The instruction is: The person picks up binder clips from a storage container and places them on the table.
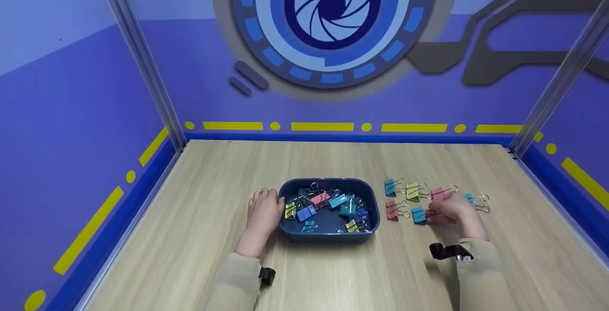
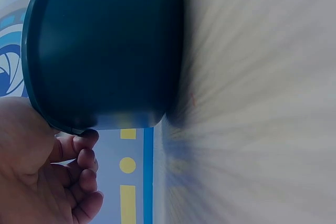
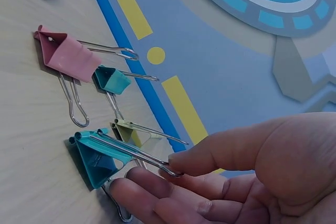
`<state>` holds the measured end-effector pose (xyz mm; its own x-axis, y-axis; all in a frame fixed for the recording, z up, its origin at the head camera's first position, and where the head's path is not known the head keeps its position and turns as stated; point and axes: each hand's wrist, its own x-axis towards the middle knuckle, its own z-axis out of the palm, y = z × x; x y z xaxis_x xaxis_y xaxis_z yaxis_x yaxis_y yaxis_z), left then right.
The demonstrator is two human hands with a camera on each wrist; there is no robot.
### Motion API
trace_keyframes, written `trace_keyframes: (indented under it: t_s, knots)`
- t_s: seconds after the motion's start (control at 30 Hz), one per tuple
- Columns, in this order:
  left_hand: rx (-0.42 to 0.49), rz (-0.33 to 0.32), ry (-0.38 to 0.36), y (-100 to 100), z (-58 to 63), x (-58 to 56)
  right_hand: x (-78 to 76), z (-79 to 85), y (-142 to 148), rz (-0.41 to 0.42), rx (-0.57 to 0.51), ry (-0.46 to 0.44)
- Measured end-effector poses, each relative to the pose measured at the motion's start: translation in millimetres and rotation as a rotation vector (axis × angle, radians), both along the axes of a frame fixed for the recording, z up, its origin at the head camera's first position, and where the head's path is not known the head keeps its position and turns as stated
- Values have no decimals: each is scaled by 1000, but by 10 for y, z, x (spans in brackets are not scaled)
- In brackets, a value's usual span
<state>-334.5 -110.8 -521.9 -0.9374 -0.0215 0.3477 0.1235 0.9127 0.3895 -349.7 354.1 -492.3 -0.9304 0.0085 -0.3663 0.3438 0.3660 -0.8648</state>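
Observation:
A dark blue plastic box (image 1: pixel 328 238) stands on the table, holding several binder clips in pink, yellow, blue and teal. My left hand (image 1: pixel 264 208) grips its left rim, fingers curled against the outer side (image 2: pixel 105 51) in the left wrist view. To the right of the box, my right hand (image 1: pixel 452 208) pinches a wire handle of a blue binder clip (image 3: pixel 97 156) between thumb and fingers. That clip stands on the table beside a pink binder clip (image 1: pixel 392 210). Behind it are a teal clip (image 1: pixel 391 187), a yellow clip (image 1: pixel 414 193) and another pink clip (image 1: pixel 438 193).
Another blue clip (image 1: pixel 470 199) lies beyond my right hand, partly covered by it. The wooden table (image 1: pixel 342 277) ends at a blue patterned back wall (image 1: pixel 328 106), with side walls and metal corner posts (image 1: pixel 157 78) around it.

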Motion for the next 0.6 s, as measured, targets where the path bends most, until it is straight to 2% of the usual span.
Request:
trace_keyframes:
  t_s: [0.2,0.43,0.6]
  knots:
    - [7,-4,-13,3,9,11,35,24,-7,-5,13,13]
    - [4,-2,-2,-3,-1,6,20,88,8,29,122,48]
    - [1,-6,7,-3,-4,0,11,196,-13,-5,161,117]
